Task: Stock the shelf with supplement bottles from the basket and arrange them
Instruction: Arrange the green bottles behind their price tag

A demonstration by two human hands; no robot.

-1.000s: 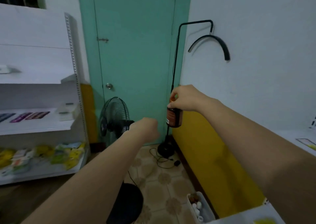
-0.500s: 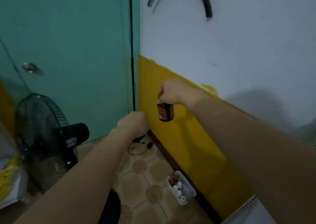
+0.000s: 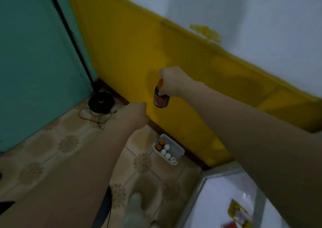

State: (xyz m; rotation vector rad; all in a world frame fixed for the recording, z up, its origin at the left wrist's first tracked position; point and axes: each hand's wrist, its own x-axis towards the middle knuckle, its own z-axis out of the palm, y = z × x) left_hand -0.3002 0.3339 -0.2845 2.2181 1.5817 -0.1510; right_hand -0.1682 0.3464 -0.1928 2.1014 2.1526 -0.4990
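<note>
My right hand (image 3: pixel 172 82) grips a brown supplement bottle (image 3: pixel 161 100) by its orange cap, and the bottle hangs upright in the air in front of the yellow wall. My left hand (image 3: pixel 135 115) is a closed fist just left of and below the bottle, with nothing seen in it. On the floor by the wall stands a small white basket (image 3: pixel 178 152) with several bottles, some with white caps, two with orange caps. A white shelf (image 3: pixel 226 193) shows at the lower right, with a yellow packet (image 3: pixel 237 211) on it.
A teal door (image 3: pixel 34 53) fills the left side. A black round stand base (image 3: pixel 101 102) with a loose cable sits on the tiled floor in the corner. My foot (image 3: pixel 135 208) shows at the bottom, blurred.
The view has swung down and to the right, from the door and fan to the floor and basket. Both hands have kept their pose, with the bottle still in the right hand.
</note>
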